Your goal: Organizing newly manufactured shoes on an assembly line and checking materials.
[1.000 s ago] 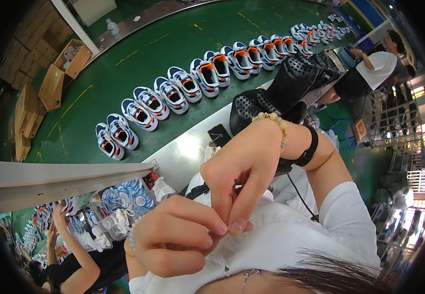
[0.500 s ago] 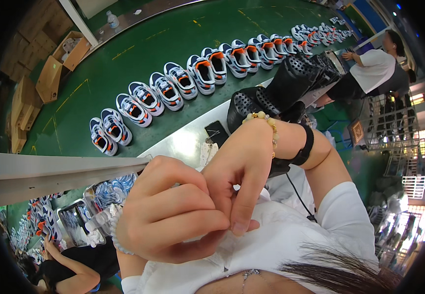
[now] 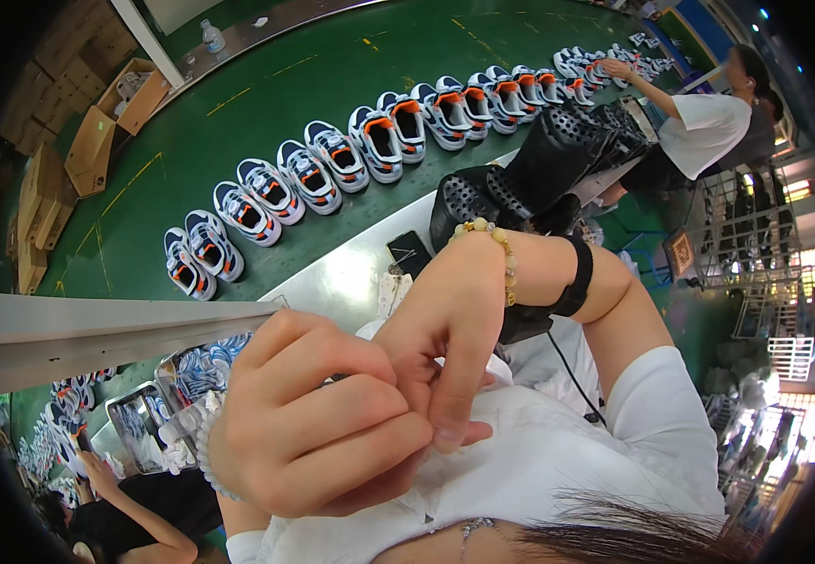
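Observation:
Close in front of my chest, my left hand (image 3: 318, 423) and my right hand (image 3: 450, 324) meet with their fingers curled together. The left is closed, its fingertips tucked against the right; the right bends down from the wrist, thumb pressed in. Whatever they grip, if anything, is hidden between the fingers. A beaded bracelet (image 3: 509, 254) and a black strap (image 3: 577, 275) circle my right arm. Behind the hands runs a pale metal worktop (image 3: 332, 273), holding a dark phone-like slab (image 3: 409, 252) and black perforated machine parts (image 3: 468, 202).
A long row of white, navy and orange sneakers (image 3: 308, 177) stands on a green belt or surface (image 3: 266, 103). A grey beam (image 3: 125, 329) crosses at left, above trays (image 3: 139, 428) of parts. Co-workers (image 3: 708, 127) sit at far right and lower left. Cardboard boxes (image 3: 92, 150) stand at left.
The row of sneakers has shifted slightly left. My hands stay joined and moved a little left. The co-worker at far right has stretched an arm out toward the shoes.

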{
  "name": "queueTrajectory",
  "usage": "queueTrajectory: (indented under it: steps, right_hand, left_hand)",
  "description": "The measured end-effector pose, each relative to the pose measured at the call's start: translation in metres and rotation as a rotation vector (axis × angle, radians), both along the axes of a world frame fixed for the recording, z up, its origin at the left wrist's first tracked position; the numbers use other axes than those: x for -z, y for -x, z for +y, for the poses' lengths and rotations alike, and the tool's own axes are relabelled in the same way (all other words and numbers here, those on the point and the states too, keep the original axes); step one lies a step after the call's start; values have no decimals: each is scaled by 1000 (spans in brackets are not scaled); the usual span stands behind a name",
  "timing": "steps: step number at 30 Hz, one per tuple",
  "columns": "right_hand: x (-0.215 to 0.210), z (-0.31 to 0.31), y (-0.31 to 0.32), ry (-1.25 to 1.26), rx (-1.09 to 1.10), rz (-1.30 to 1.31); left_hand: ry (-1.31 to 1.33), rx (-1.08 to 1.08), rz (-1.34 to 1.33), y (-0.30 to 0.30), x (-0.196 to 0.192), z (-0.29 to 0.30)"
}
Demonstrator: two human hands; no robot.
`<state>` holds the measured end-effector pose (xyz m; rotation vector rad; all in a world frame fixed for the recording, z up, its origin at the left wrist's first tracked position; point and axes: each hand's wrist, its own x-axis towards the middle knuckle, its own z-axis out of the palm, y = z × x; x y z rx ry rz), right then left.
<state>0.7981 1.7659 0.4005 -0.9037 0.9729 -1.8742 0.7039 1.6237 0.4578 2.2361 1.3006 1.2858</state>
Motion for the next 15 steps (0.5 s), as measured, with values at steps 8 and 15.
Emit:
queueTrajectory:
  steps: [8, 15]
  right_hand:
    - [0, 7, -6, 35, -37, -41]
    - [1, 15, -13, 47, -27, -84]
  left_hand:
    - [-56, 0, 90, -10, -8, 7]
    - [-26, -14, 34, -17, -13, 17]
